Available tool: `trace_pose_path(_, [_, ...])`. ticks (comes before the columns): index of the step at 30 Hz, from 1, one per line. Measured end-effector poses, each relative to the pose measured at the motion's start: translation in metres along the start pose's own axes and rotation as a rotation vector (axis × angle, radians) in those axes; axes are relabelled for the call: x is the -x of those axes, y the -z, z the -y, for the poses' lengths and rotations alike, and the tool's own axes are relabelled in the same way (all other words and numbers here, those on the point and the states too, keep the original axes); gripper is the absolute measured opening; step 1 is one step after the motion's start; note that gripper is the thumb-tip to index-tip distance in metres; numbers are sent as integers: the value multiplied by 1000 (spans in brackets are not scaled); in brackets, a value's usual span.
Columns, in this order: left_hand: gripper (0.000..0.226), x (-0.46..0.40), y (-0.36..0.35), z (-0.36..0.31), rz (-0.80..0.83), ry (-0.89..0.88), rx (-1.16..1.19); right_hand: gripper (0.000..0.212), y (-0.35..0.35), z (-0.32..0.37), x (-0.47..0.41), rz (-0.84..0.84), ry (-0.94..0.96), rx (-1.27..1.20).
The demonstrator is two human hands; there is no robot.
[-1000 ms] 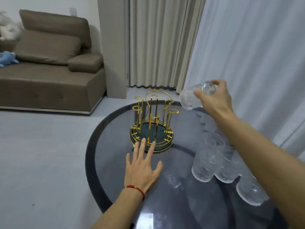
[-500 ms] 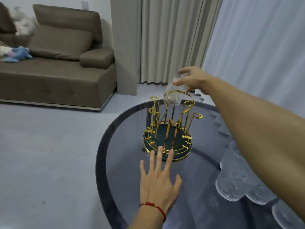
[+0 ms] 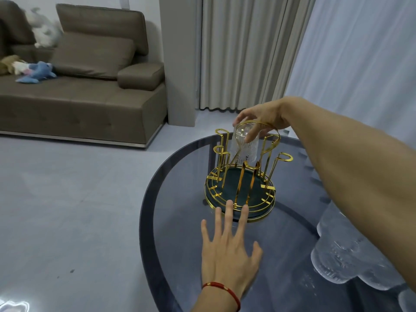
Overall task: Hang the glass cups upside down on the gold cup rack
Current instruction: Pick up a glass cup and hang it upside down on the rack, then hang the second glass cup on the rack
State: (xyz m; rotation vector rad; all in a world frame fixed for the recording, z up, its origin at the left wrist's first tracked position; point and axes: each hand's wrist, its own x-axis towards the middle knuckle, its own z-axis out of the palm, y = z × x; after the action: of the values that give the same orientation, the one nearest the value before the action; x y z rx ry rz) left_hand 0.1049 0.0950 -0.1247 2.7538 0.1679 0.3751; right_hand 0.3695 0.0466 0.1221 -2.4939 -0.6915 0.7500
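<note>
The gold cup rack (image 3: 240, 190) with a dark green tray stands on the round glass table (image 3: 180, 221). My right hand (image 3: 261, 120) reaches over the rack from the right and grips the base of a ribbed glass cup (image 3: 244, 145), which hangs mouth down over a far peg of the rack. My left hand (image 3: 229, 251) lies flat and open on the table, fingertips touching the near rim of the rack. Several more ribbed glass cups (image 3: 337, 255) stand at the table's right side, partly hidden under my right forearm.
A brown sofa (image 3: 85, 93) with plush toys (image 3: 36, 73) stands at the back left across a grey floor. Beige curtains (image 3: 243, 52) and white sheer curtains (image 3: 360, 52) hang behind the table. The table's near left edge curves close to my left arm.
My right hand carried the cup from the right side over the rack, turned it mouth down and lowered it onto a far peg. My left hand stayed flat by the rack.
</note>
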Motion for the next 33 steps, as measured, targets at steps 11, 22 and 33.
trace_pose_path(11, [76,1,0,-1,-13,-4,-17,42,-4,-16,40,-276,64,-187])
trace_pose_path(22, [76,2,12,-8,42,15,-63,21,-119,-93,226,-869,-57,185])
trace_pose_path(33, [78,27,47,-63,-57,-76,7,69,-230,-135,246,-885,-339,501])
